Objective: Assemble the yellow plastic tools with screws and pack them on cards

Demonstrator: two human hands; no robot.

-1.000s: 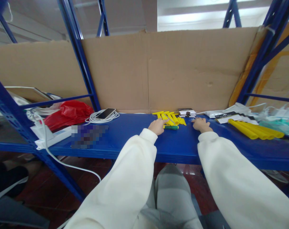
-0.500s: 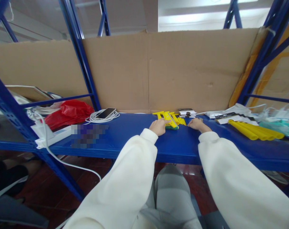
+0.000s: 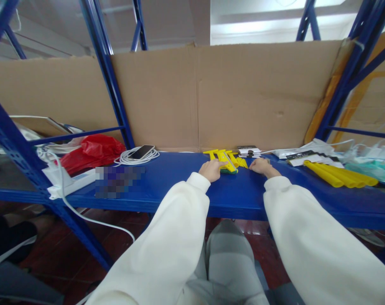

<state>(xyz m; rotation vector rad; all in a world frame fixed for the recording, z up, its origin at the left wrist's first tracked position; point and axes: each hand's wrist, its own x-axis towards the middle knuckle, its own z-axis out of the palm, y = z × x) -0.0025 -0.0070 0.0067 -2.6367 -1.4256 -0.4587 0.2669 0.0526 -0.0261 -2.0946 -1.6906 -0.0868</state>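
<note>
Left hand (image 3: 210,170) is holding the scraper (image 3: 228,164), probably steadying it, right hand (image 3: 260,166) I can't tell, next move's likely needing stillness.

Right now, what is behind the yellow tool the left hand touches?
More yellow pieces lie behind and beside the yellow tool, with a cardboard panel beyond. The tool partly covers them, so their full shapes cannot be seen.

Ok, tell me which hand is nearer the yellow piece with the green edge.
Left. The left hand is against the left side of the yellow piece; the right hand is apart from it, off to the right.
</note>
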